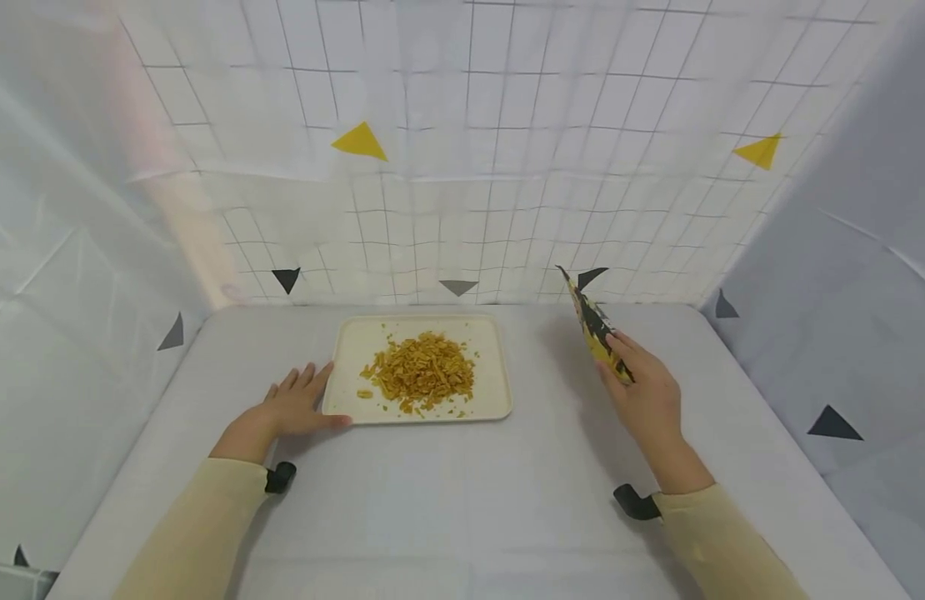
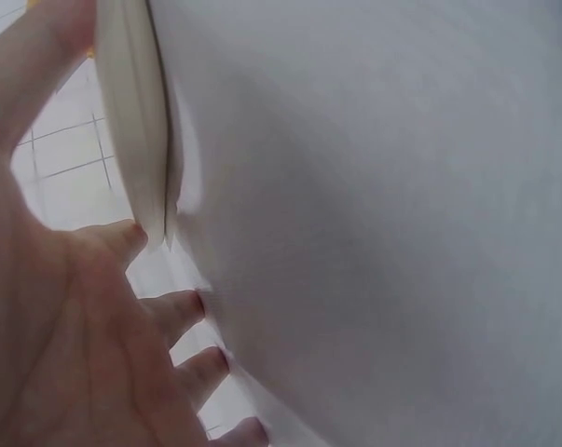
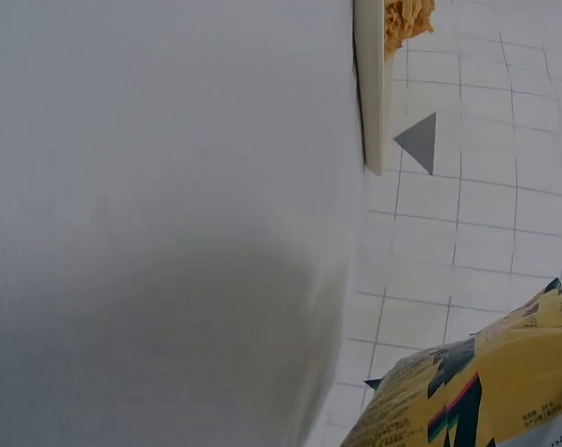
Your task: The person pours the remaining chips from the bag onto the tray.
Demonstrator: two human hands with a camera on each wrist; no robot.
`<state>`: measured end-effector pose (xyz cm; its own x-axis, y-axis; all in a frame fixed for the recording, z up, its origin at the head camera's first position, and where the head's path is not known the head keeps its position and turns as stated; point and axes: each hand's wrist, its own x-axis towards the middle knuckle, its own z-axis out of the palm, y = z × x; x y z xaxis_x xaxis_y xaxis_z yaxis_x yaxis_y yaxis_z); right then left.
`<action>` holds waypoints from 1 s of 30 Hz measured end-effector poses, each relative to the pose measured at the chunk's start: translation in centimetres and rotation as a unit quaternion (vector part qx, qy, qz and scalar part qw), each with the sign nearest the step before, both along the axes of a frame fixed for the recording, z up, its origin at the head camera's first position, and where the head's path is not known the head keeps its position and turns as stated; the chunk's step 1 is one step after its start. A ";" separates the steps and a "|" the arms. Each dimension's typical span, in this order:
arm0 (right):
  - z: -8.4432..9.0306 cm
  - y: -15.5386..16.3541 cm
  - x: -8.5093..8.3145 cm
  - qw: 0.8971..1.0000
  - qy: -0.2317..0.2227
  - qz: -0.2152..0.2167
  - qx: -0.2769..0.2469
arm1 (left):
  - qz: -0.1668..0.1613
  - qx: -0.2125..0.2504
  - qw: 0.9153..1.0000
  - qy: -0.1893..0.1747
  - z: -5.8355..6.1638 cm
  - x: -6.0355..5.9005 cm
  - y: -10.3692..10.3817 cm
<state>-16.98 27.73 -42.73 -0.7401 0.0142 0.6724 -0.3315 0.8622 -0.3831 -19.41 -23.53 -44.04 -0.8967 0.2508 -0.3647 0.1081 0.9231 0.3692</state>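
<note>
A cream rectangular tray (image 1: 498, 375) lies on the white-covered table, bearing a heap of crushed golden-yellow chips (image 1: 425, 371). At the tray's left edge rests my left hand (image 1: 290, 408), fingers spread, with the thumb along the near-left corner. The left wrist view shows the thumb and index fingertip against the tray's rim (image 2: 136, 121), the other fingertips at the tablecloth. To the right of the tray, my right hand (image 1: 646, 396) grips a yellow and black snack bag (image 1: 593, 329) between thumb and fingers, holding it upright and tilted above the table. Printed lettering shows on the bag (image 3: 486, 391) in the right wrist view.
White grid-lined sheeting (image 1: 447, 183) hangs behind the table, with yellow triangles and dark ones on it. Pale sheets close in the left and right sides. The white tablecloth (image 1: 432, 500) stretches in front of the tray. A black wrist mount (image 1: 637, 502) sticks out by the right sleeve.
</note>
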 end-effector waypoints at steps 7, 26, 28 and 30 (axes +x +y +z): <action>-0.6 -1.2 0.0 1.000 0.005 0.004 -0.007 | 0.003 -0.005 1.000 -0.002 -0.4 -0.2 -0.2; -0.7 -2.9 -0.4 0.991 -0.126 -0.025 -0.036 | -0.002 -0.004 1.000 0.004 -0.8 -0.4 -0.4; -0.6 -3.0 -0.5 0.990 -0.136 -0.030 -0.038 | -0.003 -0.003 1.000 0.005 -0.9 -0.5 -0.4; -0.7 -3.2 -0.8 0.989 -0.143 -0.026 -0.040 | -0.003 -0.003 1.000 0.006 -1.0 -0.6 -0.4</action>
